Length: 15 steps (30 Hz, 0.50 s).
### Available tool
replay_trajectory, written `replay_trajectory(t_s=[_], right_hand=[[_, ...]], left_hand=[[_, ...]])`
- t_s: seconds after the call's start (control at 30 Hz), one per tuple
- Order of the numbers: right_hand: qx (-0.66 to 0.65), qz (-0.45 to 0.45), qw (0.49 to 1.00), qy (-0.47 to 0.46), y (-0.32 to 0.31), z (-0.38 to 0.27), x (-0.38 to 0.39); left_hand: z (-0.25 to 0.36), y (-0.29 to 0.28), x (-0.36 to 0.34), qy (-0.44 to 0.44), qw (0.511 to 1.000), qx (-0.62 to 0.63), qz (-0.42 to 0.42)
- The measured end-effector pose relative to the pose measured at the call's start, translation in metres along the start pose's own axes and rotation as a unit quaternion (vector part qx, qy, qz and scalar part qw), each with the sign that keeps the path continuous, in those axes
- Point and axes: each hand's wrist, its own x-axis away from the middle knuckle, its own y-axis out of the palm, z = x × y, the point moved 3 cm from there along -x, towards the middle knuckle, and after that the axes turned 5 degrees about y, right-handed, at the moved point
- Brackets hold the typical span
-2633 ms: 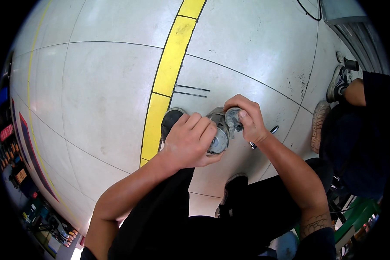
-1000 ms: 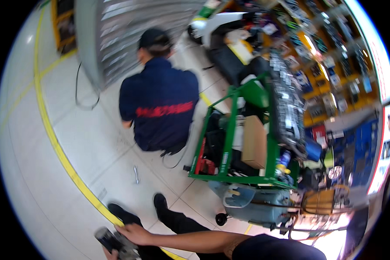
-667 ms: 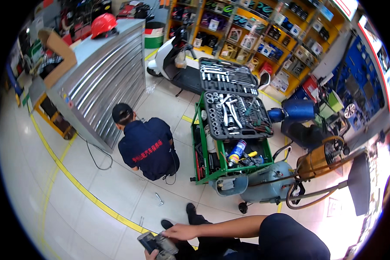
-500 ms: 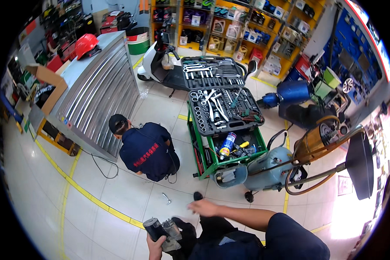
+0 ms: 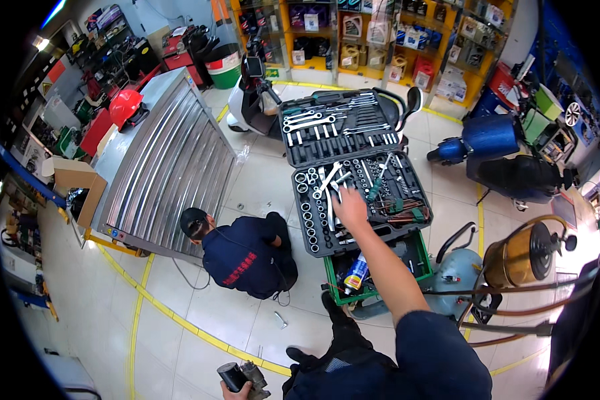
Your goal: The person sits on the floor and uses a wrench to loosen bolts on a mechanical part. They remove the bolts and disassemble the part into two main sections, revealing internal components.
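Observation:
My left hand (image 5: 237,392) at the bottom edge grips a grimy motor-like part (image 5: 256,375) with a black cylinder (image 5: 232,378) beside a dull metal housing. My right hand (image 5: 348,207) is stretched over an open black socket case (image 5: 316,250), its curled fingertips among the silver wrenches in the middle; what they pinch, if anything, is too small to make out. The case sits on a green trolley (image 5: 423,263), whose open compartment holds a blue spray can (image 5: 355,275) below my forearm.
A co-worker (image 5: 243,260) crouches at a metal drawer cabinet (image 5: 160,180) on my left, near a loose tool (image 5: 280,321) on the floor. A blue scooter (image 5: 487,137) and a tank unit (image 5: 517,257) are right, a white scooter (image 5: 240,117) behind the case, yellow shelving (image 5: 353,73) at the back.
I have turned from looking down at the floor toward the trolley. My right hand has let go of the part and reached forward into the socket case; my left still holds the part.

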Motion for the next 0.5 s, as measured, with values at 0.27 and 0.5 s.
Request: replay_trajectory(t_s=[0.27,0.5], right_hand=[[0.128,-0.138,0.978,0.086,0.069,0.038,-0.095],[-0.101,-0.089,0.991,-0.02,-0.037,0.019,-0.067]], left_hand=[[0.024,0.061,0.032,-0.012,0.998,0.028,0.061],[0.035,0.111,0.045,0.033,0.995,0.079,0.049]])
